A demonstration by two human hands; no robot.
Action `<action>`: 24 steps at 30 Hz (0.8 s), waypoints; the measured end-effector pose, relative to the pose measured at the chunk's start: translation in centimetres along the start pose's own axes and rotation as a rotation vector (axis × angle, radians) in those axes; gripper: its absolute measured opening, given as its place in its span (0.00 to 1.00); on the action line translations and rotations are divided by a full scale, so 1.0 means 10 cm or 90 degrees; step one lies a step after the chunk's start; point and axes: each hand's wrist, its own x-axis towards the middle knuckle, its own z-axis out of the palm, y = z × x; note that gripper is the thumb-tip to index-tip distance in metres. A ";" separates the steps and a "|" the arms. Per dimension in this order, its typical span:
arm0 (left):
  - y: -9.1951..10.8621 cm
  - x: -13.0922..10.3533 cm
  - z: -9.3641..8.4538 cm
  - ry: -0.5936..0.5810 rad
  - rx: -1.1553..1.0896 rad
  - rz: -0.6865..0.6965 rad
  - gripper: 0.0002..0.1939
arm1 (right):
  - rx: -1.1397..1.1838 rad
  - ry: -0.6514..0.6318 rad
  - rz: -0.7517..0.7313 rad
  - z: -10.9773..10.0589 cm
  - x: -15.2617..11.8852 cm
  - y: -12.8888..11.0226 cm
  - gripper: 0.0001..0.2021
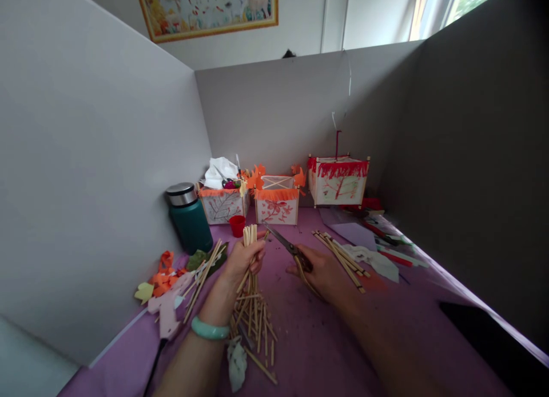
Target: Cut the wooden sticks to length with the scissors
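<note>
My left hand (243,258) grips an upright bundle of thin wooden sticks (249,235), their tops level above my fist. My right hand (322,274) holds a pair of scissors (283,243), blades parted and pointing left toward the bundle's tops. A green bangle (209,329) sits on my left wrist. Below the bundle, a heap of cut stick pieces (254,322) lies on the purple table cover (317,345).
Three paper lantern boxes (277,205) stand at the back, with a teal flask (189,218) and a small red cup (237,225) on the left. More sticks (338,255) lie right of my hands. Paper scraps (162,280) lie left; grey partition walls (98,174) enclose the desk.
</note>
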 end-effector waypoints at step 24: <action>0.03 -0.03 0.00 0.027 0.021 -0.010 0.44 | 0.007 -0.021 0.004 -0.04 -0.02 -0.05 0.18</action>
